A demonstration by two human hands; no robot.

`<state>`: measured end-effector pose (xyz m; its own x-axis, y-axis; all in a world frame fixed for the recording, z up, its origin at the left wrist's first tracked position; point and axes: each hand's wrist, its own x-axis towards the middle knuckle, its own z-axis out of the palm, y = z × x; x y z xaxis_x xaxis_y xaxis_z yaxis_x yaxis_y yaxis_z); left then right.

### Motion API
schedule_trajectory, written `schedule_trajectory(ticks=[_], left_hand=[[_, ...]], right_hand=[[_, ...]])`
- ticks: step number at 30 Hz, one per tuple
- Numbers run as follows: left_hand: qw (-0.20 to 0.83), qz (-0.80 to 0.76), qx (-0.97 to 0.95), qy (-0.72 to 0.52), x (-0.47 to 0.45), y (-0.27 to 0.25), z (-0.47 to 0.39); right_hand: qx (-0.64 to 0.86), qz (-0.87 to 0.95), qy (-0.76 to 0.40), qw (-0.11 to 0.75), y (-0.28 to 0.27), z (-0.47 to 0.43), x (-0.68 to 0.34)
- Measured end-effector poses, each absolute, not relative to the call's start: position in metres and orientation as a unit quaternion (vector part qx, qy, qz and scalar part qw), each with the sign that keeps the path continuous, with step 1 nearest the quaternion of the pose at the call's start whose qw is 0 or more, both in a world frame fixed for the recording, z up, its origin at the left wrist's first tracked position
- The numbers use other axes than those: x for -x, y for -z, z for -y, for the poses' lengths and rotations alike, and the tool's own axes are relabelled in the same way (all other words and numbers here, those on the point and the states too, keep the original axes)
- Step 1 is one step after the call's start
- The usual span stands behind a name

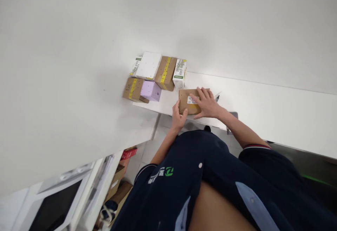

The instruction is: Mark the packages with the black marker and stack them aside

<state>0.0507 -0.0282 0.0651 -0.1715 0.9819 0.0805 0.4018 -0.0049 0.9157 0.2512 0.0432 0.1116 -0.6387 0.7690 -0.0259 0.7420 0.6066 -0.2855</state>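
A brown cardboard box (185,101) with a white label and a strip of yellow lies on the white table (263,108) in front of me. My left hand (179,118) grips its left end, with the thumb at the near corner and the fingers along the side. Over the right part of the box my right hand (207,104) lies with fingers spread, touching the top and covering part of the label. A thin dark and white item (218,97), too small to name, sits just beyond my right hand.
To the left stand a white box (149,65), taped brown boxes (165,73), a lilac box (151,91) and printed white cartons (180,73). A dark flat object (232,121) shows at the table's near edge by my right forearm. A wall rises behind; shelves are lower left.
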Motion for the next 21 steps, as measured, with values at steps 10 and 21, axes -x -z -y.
schedule_trajectory(ticks=[10, 21], left_hand=[[0.448, -0.649, -0.408, -0.460, -0.050, -0.061, 0.010], [0.764, -0.554, -0.147, -0.295, -0.080, -0.037, -0.042]], right_hand=[[0.442, 0.887, -0.136, -0.011, -0.118, -0.075, -0.244], [0.643, 0.672, -0.298, 0.216, -0.102, -0.080, -0.370]])
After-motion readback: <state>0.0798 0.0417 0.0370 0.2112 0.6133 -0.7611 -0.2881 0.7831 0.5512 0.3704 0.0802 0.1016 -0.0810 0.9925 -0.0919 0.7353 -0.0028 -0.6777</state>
